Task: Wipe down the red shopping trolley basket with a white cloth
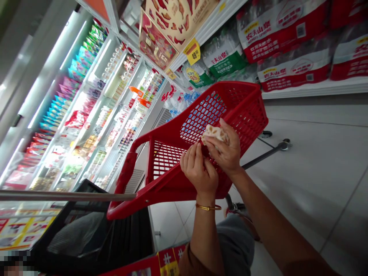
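My right hand (227, 151) is closed round a small pale packet (214, 133) with brown specks, held over the red plastic shopping basket (201, 115). My left hand (198, 168), with a gold bangle at the wrist, has its fingers curled against the packet's lower edge. Both hands meet just above the basket's near rim. The basket's inside looks bare through its mesh. The whole view is tilted.
A lit chiller (86, 115) full of packaged foods runs along the left. Shelves with bundled water bottles (287, 42) and a yellow price tag (192, 51) stand behind the basket. A metal handle bar (66, 196), a black bin (86, 230) and grey floor tiles (316, 172) are nearby.
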`<state>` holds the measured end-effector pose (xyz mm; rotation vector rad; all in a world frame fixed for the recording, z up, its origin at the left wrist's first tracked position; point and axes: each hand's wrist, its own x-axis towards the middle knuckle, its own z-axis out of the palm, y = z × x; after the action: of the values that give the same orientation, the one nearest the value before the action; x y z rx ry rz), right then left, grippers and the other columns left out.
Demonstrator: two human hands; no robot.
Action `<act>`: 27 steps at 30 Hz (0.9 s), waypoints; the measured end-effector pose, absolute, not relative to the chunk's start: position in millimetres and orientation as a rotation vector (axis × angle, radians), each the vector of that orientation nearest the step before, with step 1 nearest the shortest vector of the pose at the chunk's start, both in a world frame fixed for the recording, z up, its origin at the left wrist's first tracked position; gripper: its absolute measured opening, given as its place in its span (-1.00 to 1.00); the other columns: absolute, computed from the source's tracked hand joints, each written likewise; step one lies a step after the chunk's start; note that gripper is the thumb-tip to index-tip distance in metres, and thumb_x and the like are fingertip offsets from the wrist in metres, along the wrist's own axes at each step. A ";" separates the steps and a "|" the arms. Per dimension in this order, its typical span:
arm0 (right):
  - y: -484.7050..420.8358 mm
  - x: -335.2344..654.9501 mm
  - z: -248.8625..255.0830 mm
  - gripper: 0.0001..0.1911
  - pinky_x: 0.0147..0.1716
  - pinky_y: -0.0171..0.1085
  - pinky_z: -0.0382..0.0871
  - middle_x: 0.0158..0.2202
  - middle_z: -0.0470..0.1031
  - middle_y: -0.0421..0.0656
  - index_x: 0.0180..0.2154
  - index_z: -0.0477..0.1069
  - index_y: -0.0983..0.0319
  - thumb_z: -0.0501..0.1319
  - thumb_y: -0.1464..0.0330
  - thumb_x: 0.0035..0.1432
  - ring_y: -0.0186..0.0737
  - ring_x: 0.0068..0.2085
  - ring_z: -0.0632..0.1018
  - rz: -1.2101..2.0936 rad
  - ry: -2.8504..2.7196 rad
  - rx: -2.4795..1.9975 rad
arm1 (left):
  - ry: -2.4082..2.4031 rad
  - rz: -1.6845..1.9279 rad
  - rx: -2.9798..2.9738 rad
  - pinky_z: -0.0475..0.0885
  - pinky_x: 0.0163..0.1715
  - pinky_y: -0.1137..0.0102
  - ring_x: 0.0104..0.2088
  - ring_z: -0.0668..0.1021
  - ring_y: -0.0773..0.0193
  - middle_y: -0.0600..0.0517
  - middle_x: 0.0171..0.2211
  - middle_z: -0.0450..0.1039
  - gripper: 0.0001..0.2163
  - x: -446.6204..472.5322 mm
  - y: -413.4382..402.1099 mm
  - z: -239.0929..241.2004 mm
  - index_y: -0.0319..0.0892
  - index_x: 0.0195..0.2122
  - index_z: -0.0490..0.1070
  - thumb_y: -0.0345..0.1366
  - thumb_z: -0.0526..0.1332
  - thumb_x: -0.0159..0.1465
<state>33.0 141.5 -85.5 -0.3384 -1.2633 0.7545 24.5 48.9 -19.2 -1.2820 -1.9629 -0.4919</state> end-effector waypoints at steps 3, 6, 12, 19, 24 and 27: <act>143.8 33.1 -87.3 -0.52 0.23 0.13 0.33 0.38 0.11 -0.19 0.22 0.23 -0.05 0.11 0.40 0.32 -0.01 0.37 0.19 0.722 -1.325 -0.273 | -1.949 -0.498 -1.294 0.28 0.16 0.12 0.05 0.54 0.13 -0.17 -0.02 0.56 -0.64 24.2 48.8 -19.3 -0.24 0.03 0.47 -0.44 0.03 0.28; 146.5 39.3 -93.6 -0.50 0.27 0.21 0.22 0.27 0.33 -0.17 0.25 0.20 0.00 0.04 0.43 0.33 -0.02 0.40 0.09 0.681 -1.465 -0.154 | -1.948 -0.492 -1.295 0.29 0.16 0.13 0.05 0.54 0.13 -0.17 -0.02 0.56 -0.64 23.2 48.5 -19.4 -0.24 0.03 0.47 -0.44 0.02 0.28; 151.8 44.2 -113.0 -0.48 0.32 0.19 0.14 0.26 0.34 -0.07 0.26 0.20 0.10 0.16 0.25 0.30 -0.01 0.32 0.29 0.620 -1.599 -0.025 | -1.936 -0.450 -1.270 0.33 0.14 0.15 0.03 0.56 0.14 -0.14 -0.05 0.58 -0.64 22.5 48.5 -18.5 -0.21 0.00 0.50 -0.43 0.01 0.27; 150.6 36.0 -122.8 -0.46 0.34 0.05 0.20 0.19 0.43 -0.17 0.26 0.18 0.01 0.18 0.42 0.30 -0.17 0.30 0.33 0.525 -1.505 -0.094 | -1.919 -0.436 -1.291 0.33 0.14 0.16 0.04 0.56 0.15 -0.13 -0.03 0.58 -0.64 21.0 48.2 -18.3 -0.20 0.02 0.48 -0.45 0.02 0.28; 141.9 39.8 -113.8 -0.43 0.31 0.04 0.28 0.11 0.50 -0.22 0.26 0.17 -0.06 0.17 0.46 0.31 -0.17 0.23 0.42 0.509 -1.433 -0.180 | -1.927 -0.465 -1.294 0.29 0.17 0.14 0.05 0.54 0.14 -0.14 -0.02 0.57 -0.62 20.1 47.1 -20.2 -0.22 0.04 0.47 -0.46 0.01 0.27; 139.8 42.8 -104.6 -0.48 0.32 0.00 0.29 0.13 0.49 -0.29 0.23 0.21 -0.11 0.18 0.38 0.30 -0.16 0.31 0.30 0.539 -1.457 -0.193 | -1.948 -0.479 -1.284 0.28 0.16 0.14 0.05 0.54 0.14 -0.15 -0.02 0.57 -0.63 21.3 46.9 -20.5 -0.22 0.02 0.48 -0.45 0.00 0.28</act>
<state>42.8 139.8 -104.6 -0.1926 -1.4565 0.5391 21.3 46.9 -20.5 -1.2843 -1.9478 -0.4788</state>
